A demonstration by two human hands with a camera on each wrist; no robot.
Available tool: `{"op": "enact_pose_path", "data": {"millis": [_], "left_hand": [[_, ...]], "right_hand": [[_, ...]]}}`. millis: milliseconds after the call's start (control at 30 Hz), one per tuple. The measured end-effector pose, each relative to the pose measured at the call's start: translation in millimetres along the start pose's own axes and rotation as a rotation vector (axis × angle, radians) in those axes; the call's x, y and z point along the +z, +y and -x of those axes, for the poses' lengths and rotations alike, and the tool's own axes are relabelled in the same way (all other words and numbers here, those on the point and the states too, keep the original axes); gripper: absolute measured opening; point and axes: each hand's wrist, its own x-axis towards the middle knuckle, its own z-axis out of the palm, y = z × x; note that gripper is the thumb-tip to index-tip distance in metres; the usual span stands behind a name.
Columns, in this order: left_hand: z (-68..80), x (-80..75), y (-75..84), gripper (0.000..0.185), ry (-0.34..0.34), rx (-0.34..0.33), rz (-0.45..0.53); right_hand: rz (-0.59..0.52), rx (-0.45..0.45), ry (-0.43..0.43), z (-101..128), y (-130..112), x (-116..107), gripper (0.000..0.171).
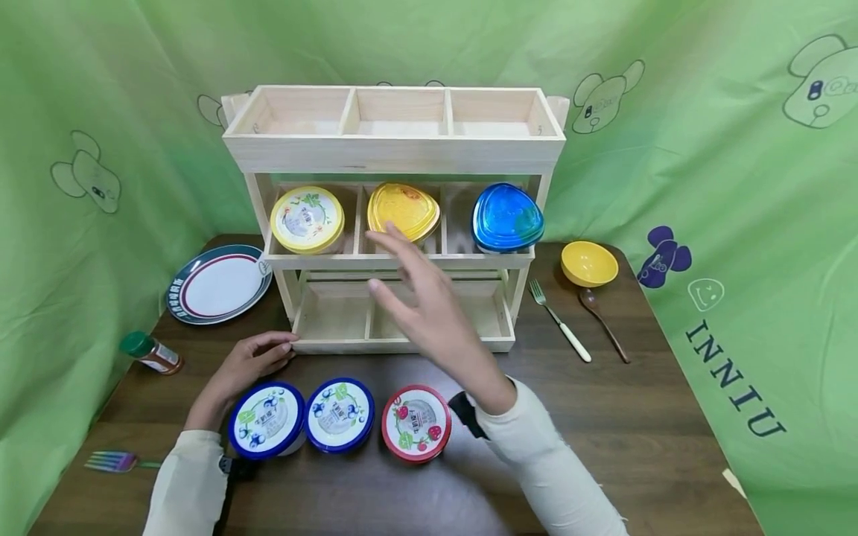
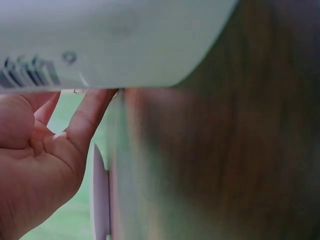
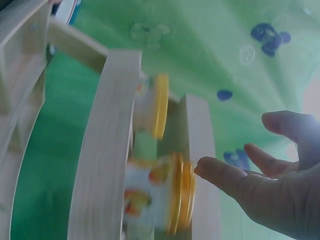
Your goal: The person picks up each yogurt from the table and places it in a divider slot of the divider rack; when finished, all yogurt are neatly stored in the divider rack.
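Observation:
My right hand (image 1: 437, 314) reaches over the wooden three-tier rack (image 1: 395, 155), fingers spread, holding nothing. In the right wrist view its fingertip is right at the lid of a yellow-lidded tub (image 3: 184, 197); seen from the head, this rounded-triangular tub (image 1: 402, 210) sits in the middle tier's centre compartment. My left hand (image 1: 246, 365) rests its fingertips at the left front corner of the bottom tier. Left of the centre tub is a round yellow-lidded tub (image 1: 307, 219), right of it a blue-lidded tub (image 1: 508, 217). Two blue-rimmed tubs (image 1: 267, 418) (image 1: 339, 414) and a red-rimmed tub (image 1: 416, 422) stand before the rack.
To the left are a plate (image 1: 221, 285), a green-capped spice jar (image 1: 153, 353) and a rainbow-coloured fork (image 1: 112, 461). On the right lie a white-handled fork (image 1: 561, 324) and a wooden spoon (image 1: 605, 326), beside a yellow bowl (image 1: 589, 263). A green curtain (image 1: 757, 246) surrounds the table.

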Motion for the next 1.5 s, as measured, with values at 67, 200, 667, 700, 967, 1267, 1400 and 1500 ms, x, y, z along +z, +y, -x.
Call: {"op": "enact_pose_path", "data": {"millis": [67,200,667,700,967,1267,1400,1500], "left_hand": [[-0.3,-0.9,0.1,0.043,-0.003,-0.002,0.005],[1.0,-2.6,0.8,0.042,-0.001,0.006,0.007],[-1.8,-2.4,0.3,0.042,-0.015,0.026,0.008],[-1.9,-2.4,0.3,0.042,-0.014,0.024,0.014],[0.0,-1.4,1.1,0.042,-0.017,0.01,0.038],[2.0,-0.5,3.1,0.042,-0.008,0.017,0.023],[1.5,-0.1,2.9,0.042,-0.008,0.027,0.024],[0.7,-0.4,2.6,0.042,-0.013,0.031,0.019]], "right_hand": [[-0.04,0.035,0.023,5.0,7.5,-12.2,0.055],[-0.109,0.141,0.061,12.4,23.5,-32.0,0.053],[-0.101,0.266,0.116,71.7,79.6,-70.3,0.042],[-0.102,0.277,0.115,77.9,83.6,-70.9,0.042],[-0.134,0.373,0.11,128.3,113.9,-68.9,0.04],[-0.246,0.45,0.086,164.1,122.8,-46.9,0.044],[-0.24,0.438,0.071,172.8,125.6,-36.5,0.045],[-0.268,0.45,0.057,179.7,126.2,-28.4,0.046]]}}
